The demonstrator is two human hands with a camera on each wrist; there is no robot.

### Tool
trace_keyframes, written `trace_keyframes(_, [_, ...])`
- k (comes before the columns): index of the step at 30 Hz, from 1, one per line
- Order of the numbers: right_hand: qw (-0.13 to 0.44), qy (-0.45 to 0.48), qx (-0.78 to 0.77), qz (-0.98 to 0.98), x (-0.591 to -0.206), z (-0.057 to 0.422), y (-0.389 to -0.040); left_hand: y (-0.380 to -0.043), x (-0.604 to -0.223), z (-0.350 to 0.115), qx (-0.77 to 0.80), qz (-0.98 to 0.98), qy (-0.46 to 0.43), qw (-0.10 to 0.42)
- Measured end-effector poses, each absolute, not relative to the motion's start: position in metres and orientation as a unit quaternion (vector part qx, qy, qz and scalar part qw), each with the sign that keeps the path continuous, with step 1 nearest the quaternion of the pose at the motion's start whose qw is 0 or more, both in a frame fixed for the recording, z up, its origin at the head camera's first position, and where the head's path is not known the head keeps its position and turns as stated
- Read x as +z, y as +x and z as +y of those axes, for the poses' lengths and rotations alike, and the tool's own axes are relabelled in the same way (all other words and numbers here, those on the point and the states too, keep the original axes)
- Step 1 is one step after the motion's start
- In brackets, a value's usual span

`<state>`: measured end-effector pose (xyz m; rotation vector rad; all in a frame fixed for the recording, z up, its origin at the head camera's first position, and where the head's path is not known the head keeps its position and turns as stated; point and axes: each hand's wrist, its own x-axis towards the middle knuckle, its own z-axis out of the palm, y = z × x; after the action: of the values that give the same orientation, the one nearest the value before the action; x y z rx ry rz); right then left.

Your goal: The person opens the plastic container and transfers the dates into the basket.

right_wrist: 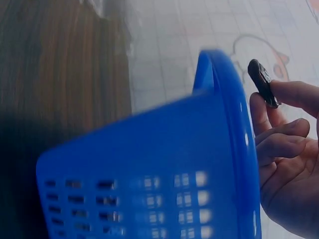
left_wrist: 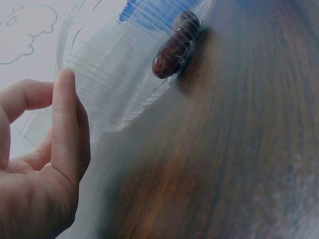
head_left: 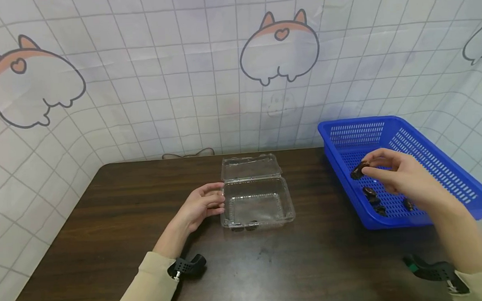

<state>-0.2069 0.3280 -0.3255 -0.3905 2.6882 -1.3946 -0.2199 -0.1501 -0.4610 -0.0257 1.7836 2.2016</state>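
A dark, glossy date point(head_left: 359, 169) is pinched between the thumb and fingers of my right hand point(head_left: 401, 172), held above the left side of the blue basket point(head_left: 463, 158). In the right wrist view that date point(right_wrist: 262, 82) shows above the basket's rim. More dates point(head_left: 369, 191) lie on the basket floor. My left hand point(head_left: 203, 205) touches the left rim of a clear plastic clamshell box point(head_left: 256, 192) with its fingertips, the fingers fairly straight. The box's lid is folded back. Reddish-brown dates point(left_wrist: 172, 52) sit along its near side, seen through the wall in the left wrist view.
The dark wooden table point(head_left: 119, 227) carries both box and basket. Behind it hangs a white gridded cloth point(head_left: 161, 82) with cartoon figures. A thin cable point(head_left: 188, 154) lies at the table's back edge. Black camera mounts point(head_left: 189, 266) sit on both wrists.
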Motion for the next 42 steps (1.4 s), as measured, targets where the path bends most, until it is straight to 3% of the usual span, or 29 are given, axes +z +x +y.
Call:
trace_keyframes(20, [0.081, -0.094, -0.432, 0.893, -0.345, 0.381, -0.206, -0.224, -0.462, -0.146, 0.766, 0.626, -0.003, 0.148])
trace_keyframes(42, [0.103, -0.081, -0.428, 0.894, -0.347, 0.392, -0.203, -0.224, -0.461, -0.145, 0.766, 0.627, -0.012, 0.143])
